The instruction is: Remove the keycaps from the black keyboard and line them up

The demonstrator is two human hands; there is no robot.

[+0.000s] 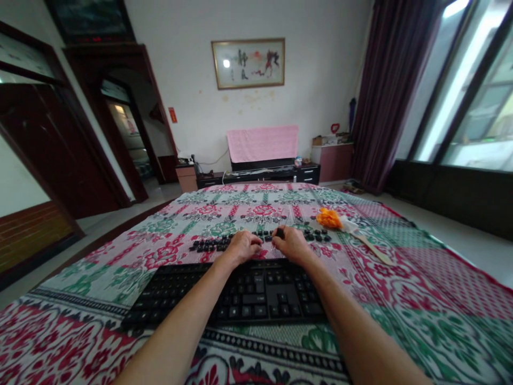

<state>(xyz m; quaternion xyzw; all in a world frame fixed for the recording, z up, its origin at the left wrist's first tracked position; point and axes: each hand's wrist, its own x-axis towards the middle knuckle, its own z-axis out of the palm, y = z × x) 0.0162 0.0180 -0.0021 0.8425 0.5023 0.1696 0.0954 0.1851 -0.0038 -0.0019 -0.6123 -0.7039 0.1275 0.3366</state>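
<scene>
A black keyboard (240,294) lies on the patterned cloth (401,299) close to me. Beyond it several loose black keycaps (208,245) sit in rows on the cloth. My left hand (242,247) rests knuckles up among the keycaps, fingers curled down onto them. My right hand (292,244) is beside it, fingers curled, with a black keycap (279,232) at its fingertips. What the left fingers hold, if anything, is hidden.
An orange-headed brush with a pale handle (352,230) lies on the cloth to the right of the keycaps. Behind the cloth-covered surface stand a low dark cabinet (260,174) with a pink cloth over it, a doorway at left and curtained windows at right.
</scene>
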